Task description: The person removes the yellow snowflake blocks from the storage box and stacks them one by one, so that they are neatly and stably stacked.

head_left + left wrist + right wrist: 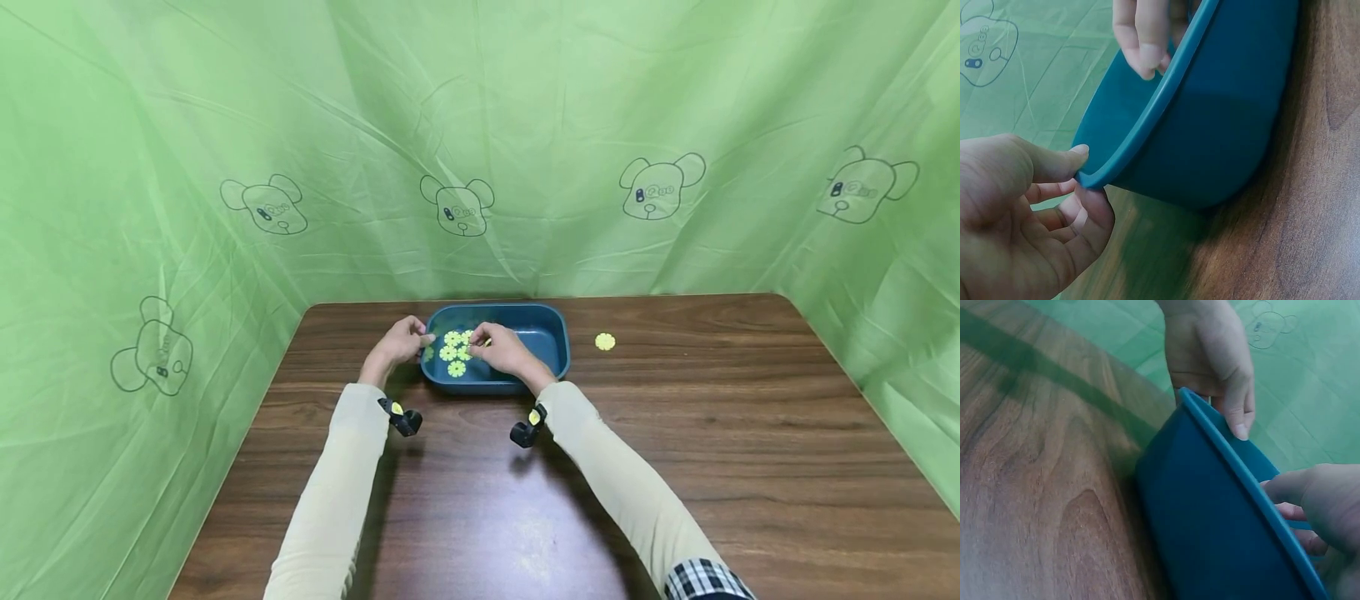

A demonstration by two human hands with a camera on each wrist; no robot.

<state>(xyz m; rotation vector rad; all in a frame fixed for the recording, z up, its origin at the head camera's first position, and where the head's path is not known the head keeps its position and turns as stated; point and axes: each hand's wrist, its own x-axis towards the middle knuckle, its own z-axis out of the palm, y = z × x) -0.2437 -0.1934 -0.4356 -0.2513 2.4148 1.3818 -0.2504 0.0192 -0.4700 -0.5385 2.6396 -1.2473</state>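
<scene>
A dark blue plastic basin [551, 342] stands on the table near its back edge. On its floor, towards the left end, lie several small yellow flower-shaped pieces [457, 368]. My left hand [401, 343] pinches the basin's left rim, its thumb [1072, 159] on top and the fingers curled below, as the left wrist view shows. Inside the basin, my right hand [506, 348] bends down over the pieces, with a yellow flower-shaped piece at its curled thumb and fingertips. In the right wrist view the basin wall [1210, 506] partly hides these fingertips.
One more yellow flower-shaped piece [604, 342] lies on the wooden table [675, 433], right of the basin. A green curtain [555, 125] with mouse-head outlines hangs behind and at both sides. Black wrist cameras [405, 421] are strapped over both pale sleeves.
</scene>
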